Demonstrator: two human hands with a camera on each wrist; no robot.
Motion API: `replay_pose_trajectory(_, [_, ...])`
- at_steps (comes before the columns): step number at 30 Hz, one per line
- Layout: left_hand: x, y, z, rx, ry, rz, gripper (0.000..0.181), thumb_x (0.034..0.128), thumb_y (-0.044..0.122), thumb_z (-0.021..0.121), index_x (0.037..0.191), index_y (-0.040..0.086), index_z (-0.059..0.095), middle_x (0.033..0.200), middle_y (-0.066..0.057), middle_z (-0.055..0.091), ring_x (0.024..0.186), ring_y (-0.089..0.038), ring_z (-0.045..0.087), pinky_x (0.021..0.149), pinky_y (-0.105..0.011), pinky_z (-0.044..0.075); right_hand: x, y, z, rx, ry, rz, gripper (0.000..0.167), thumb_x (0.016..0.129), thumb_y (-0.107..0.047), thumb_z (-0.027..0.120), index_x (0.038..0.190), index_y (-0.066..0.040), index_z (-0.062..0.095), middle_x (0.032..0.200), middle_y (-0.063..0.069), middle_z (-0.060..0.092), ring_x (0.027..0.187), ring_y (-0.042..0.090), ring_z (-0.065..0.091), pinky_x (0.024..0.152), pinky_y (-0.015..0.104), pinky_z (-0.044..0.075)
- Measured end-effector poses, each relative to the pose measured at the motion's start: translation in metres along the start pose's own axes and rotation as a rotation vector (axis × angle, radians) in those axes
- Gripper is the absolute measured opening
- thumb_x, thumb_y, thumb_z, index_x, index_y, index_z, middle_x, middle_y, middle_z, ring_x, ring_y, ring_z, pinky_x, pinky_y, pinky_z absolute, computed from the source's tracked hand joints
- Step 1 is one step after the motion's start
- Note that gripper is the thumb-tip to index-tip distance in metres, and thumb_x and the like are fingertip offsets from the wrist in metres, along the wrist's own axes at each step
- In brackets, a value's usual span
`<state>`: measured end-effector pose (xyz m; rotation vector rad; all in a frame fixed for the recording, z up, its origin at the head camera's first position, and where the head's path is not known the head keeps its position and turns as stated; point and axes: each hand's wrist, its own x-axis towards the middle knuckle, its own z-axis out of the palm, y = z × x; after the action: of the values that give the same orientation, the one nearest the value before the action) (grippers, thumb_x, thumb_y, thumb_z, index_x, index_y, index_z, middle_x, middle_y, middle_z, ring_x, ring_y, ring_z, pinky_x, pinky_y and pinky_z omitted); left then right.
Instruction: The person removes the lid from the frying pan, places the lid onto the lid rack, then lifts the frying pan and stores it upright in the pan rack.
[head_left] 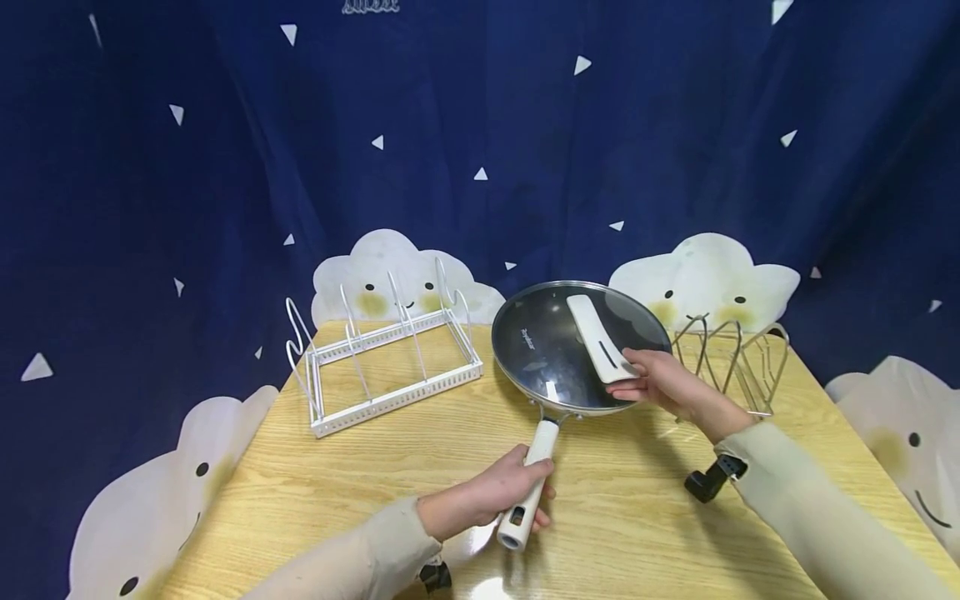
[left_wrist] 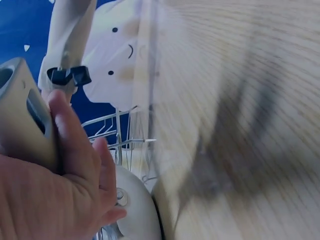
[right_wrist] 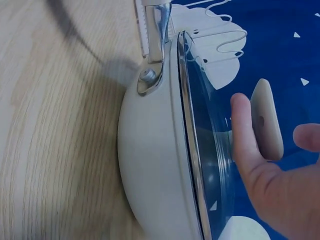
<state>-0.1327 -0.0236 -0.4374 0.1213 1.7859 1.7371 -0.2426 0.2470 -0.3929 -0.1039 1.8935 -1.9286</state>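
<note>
A cream frying pan [right_wrist: 150,150] with a glass lid [head_left: 536,367] on it is at the middle of the table, and I cannot tell whether its base touches the wood. My left hand [head_left: 510,483] grips the pan's cream handle [head_left: 543,442], with the fingers wrapped round it. At the lid's long white handle [head_left: 592,333] is my right hand [head_left: 663,379]. Its fingers [right_wrist: 245,130] reach straight into the gap between lid and lid handle. In the right wrist view the thumb stands apart on the other side of that handle.
A white wire rack [head_left: 397,404] with upright loops stands left of the pan on the wooden table [head_left: 300,500]. To the right, partly behind my right arm, is a metal wire rack [head_left: 738,354]. A dark blue curtain [head_left: 450,100] with clouds hangs behind.
</note>
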Motion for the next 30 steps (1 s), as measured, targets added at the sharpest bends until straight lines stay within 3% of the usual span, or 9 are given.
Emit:
replay_pose_trajectory(4, [0.000, -0.002, 0.000, 0.006, 0.015, 0.017, 0.024, 0.1004, 0.025, 0.044, 0.112, 0.005, 0.035, 0.090, -0.022, 0.059, 0.046, -0.016, 0.057, 0.040, -0.024, 0.049, 0.008, 0.002, 0.001, 0.105, 0.007, 0.038, 0.041, 0.104, -0.022, 0.029, 0.127, 0.012, 0.028, 0.094, 0.015, 0.061, 0.087, 0.029, 0.067, 0.085, 0.039, 0.052])
replay_pose_trajectory(9, [0.000, -0.004, -0.001, 0.005, 0.007, 0.032, 0.027, 0.1013, 0.027, 0.042, 0.112, 0.004, 0.035, 0.088, -0.018, 0.058, 0.046, -0.015, 0.056, 0.041, -0.024, 0.049, 0.019, 0.002, 0.002, 0.179, 0.032, 0.068, 0.046, 0.104, -0.024, 0.029, 0.135, 0.009, 0.022, 0.099, 0.017, 0.055, 0.088, 0.031, 0.066, 0.085, 0.040, 0.052])
replay_pose_trajectory(19, [-0.002, -0.003, 0.003, -0.018, 0.048, 0.037, 0.023, 0.1015, 0.027, 0.042, 0.108, 0.006, 0.036, 0.078, -0.009, 0.053, 0.044, -0.016, 0.052, 0.038, -0.024, 0.046, 0.035, 0.000, 0.003, 0.228, -0.042, 0.136, 0.040, 0.104, -0.031, 0.029, 0.126, 0.002, 0.030, 0.094, 0.015, 0.066, 0.081, 0.022, 0.067, 0.079, 0.034, 0.055])
replay_pose_trajectory(30, [0.001, -0.004, 0.001, -0.024, 0.011, 0.035, 0.024, 0.1014, 0.026, 0.041, 0.110, 0.005, 0.035, 0.079, -0.008, 0.054, 0.045, -0.014, 0.052, 0.040, -0.023, 0.047, 0.048, 0.003, -0.001, 0.301, -0.140, 0.164, 0.029, 0.105, -0.027, 0.030, 0.118, -0.001, 0.028, 0.096, 0.016, 0.065, 0.079, 0.020, 0.067, 0.072, 0.029, 0.056])
